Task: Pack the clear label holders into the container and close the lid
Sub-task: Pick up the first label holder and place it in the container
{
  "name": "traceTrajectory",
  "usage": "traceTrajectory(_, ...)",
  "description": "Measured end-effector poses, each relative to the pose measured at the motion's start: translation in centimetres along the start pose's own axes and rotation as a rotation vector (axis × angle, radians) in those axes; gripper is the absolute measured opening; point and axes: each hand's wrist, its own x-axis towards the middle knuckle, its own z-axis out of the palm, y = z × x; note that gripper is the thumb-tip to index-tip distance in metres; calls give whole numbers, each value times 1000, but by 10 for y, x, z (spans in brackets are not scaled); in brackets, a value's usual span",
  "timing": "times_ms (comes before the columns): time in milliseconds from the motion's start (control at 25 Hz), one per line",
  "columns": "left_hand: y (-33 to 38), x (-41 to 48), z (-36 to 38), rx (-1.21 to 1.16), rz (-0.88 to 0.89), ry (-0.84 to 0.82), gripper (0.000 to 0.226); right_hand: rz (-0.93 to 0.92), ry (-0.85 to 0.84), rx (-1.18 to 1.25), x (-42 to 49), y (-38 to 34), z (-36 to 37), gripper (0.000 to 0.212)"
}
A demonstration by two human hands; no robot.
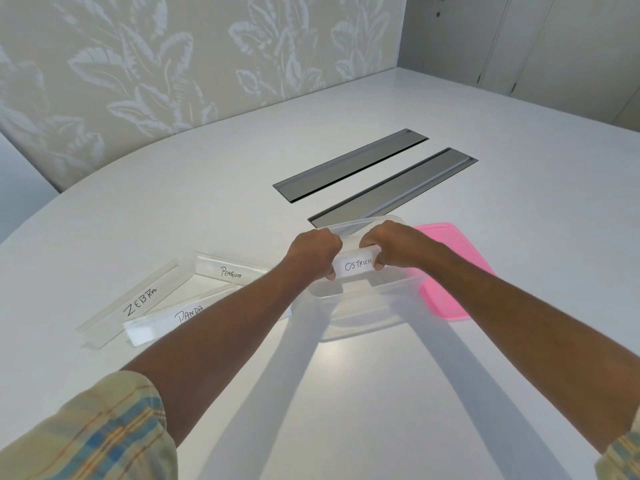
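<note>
A clear plastic container (pixel 360 306) stands open on the white table. Over it, my left hand (pixel 313 251) and my right hand (pixel 391 242) both grip the ends of a clear label holder marked OSTRICH (pixel 356 264). Left of the container lie three more clear holders, marked PENGUIN (pixel 230 271), ZEBRA (pixel 133 303) and PANDA (pixel 162 323); my left forearm covers the right ends of the PENGUIN and PANDA holders. A pink lid (pixel 457 271) lies flat on the table to the right of the container, partly behind my right forearm.
Two long grey cable-slot covers (pixel 349 166) (pixel 398 188) are set flush into the table beyond the container. A leaf-patterned wall runs behind the curved table edge on the left, and pale cabinet doors stand at the far right.
</note>
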Motion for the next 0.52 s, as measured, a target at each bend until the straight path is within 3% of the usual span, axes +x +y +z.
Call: traceTrajectory(520,-1,5,5,18,3,-4,47,8,19,-75,8,1,17,48)
